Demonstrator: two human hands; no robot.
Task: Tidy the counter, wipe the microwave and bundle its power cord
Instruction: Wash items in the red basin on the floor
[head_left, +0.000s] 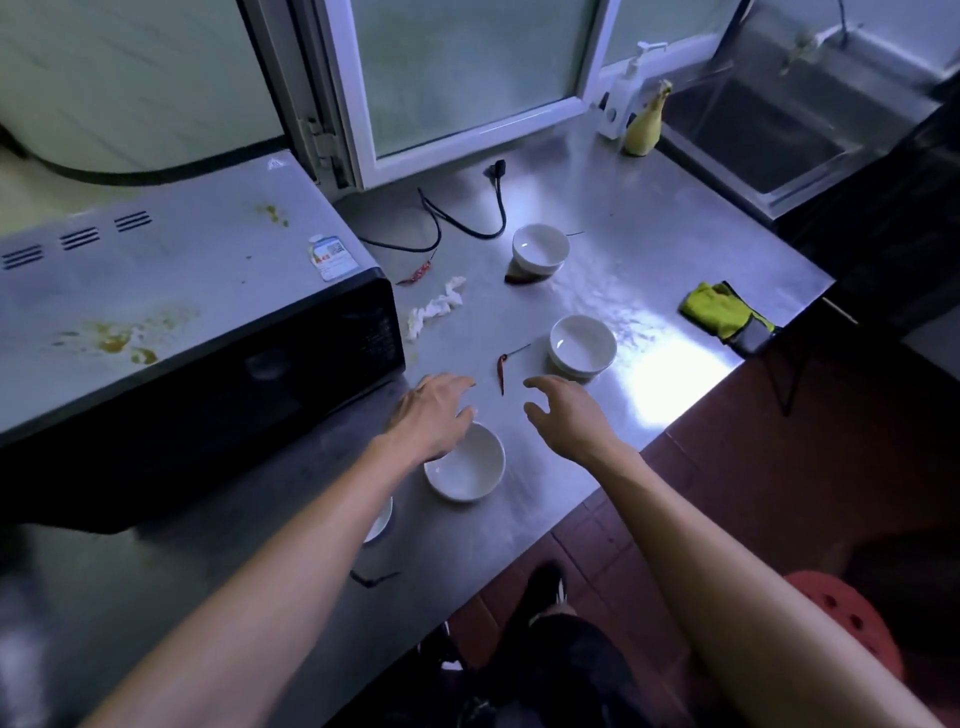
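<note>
Left hand (434, 410) spread over bowl (465, 462) | right hand (563, 415) spread, chili (503, 366) between

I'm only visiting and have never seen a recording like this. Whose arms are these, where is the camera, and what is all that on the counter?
There is no machine here: a person wears a camera on the head, looking down at their own two bare hands. The left hand and right hand hover open over a steel counter, holding nothing. On the left stands a microwave with yellowish stains on top; its black power cord lies loose behind. Three white bowls are in plain view: the near bowl, middle bowl and far bowl. A dried chili lies between the hands, a crumpled tissue beside the microwave, and a yellow-green cloth at the right edge.
</note>
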